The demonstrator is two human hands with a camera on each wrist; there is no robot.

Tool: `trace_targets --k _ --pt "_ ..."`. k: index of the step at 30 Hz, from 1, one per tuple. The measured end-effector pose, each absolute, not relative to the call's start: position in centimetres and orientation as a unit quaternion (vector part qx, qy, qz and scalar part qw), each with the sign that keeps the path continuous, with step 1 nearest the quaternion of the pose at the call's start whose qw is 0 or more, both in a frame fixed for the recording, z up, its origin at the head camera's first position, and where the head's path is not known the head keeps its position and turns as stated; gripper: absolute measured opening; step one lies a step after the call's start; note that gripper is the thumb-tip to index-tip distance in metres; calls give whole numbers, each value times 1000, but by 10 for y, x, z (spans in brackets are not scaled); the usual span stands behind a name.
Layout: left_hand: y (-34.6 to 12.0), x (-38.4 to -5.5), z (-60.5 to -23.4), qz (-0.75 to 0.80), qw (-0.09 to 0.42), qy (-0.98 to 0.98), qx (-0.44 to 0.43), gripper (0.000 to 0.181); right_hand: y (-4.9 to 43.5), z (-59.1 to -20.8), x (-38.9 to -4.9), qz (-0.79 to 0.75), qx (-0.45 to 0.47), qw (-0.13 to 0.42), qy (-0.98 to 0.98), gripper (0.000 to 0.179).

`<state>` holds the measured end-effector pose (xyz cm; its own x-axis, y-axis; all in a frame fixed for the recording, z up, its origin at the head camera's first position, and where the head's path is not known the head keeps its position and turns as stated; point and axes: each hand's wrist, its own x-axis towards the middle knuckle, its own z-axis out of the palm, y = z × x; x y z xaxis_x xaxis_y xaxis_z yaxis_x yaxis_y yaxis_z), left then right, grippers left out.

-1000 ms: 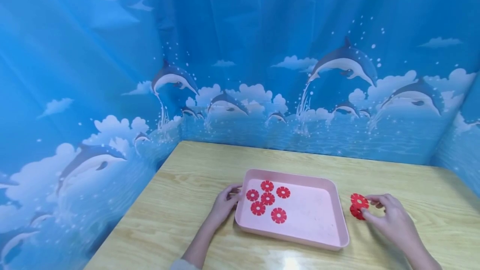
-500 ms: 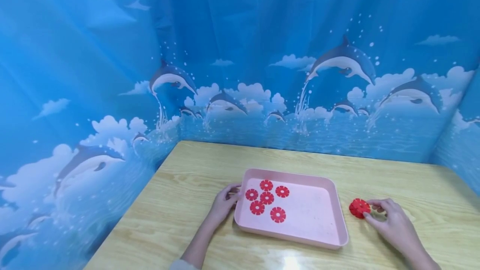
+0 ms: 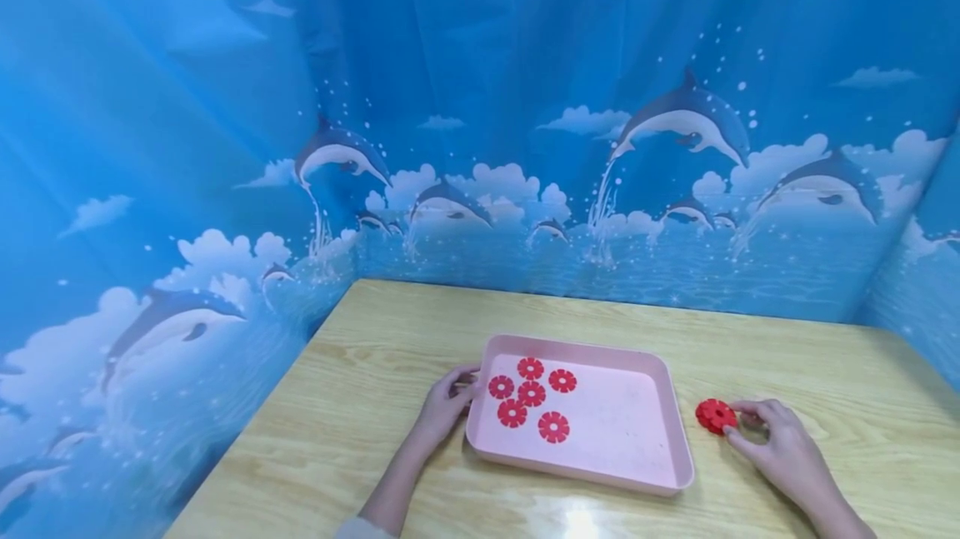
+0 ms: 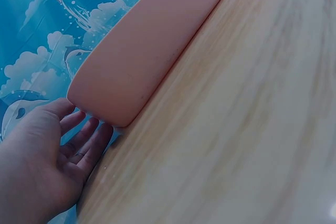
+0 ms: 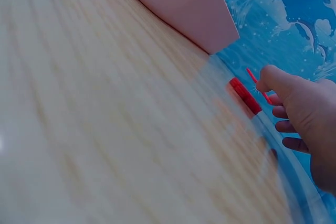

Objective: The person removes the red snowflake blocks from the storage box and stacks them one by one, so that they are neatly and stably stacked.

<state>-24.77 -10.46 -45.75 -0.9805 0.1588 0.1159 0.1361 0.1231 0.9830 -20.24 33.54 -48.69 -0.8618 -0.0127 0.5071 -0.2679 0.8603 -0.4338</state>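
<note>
My right hand [image 3: 786, 449] pinches a red slotted plastic disc [image 5: 252, 75] between thumb and fingers, right of the tray. In the right wrist view this disc is tilted just above a small stack of red discs [image 5: 244, 96] on the table, with a gap between. From the head view the held disc overlaps the stack, hiding much of it. At the other side, my left hand [image 3: 442, 407] rests its fingertips against the left wall of the pink tray [image 3: 615, 426]. Its fingers are loosely bent in the left wrist view, touching the tray's outer wall [image 4: 126, 66].
Several red slotted discs [image 3: 532, 393] lie flat in the tray's left half. The wood-grain table [image 3: 420, 322] extends around the tray. Behind it hangs a blue curtain [image 3: 480, 106] printed with dolphins.
The right hand has brought the held disc from beside the stack to over it, tilted it flatter, and shifted slightly down. Left hand and tray stay put; the view drifts slightly.
</note>
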Motion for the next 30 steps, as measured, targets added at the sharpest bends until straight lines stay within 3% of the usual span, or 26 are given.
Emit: trace_targets --k 30 --pt "-104 -247 -455 652 7 752 100 34 338 -492 -206 274 93 255 -923 34"
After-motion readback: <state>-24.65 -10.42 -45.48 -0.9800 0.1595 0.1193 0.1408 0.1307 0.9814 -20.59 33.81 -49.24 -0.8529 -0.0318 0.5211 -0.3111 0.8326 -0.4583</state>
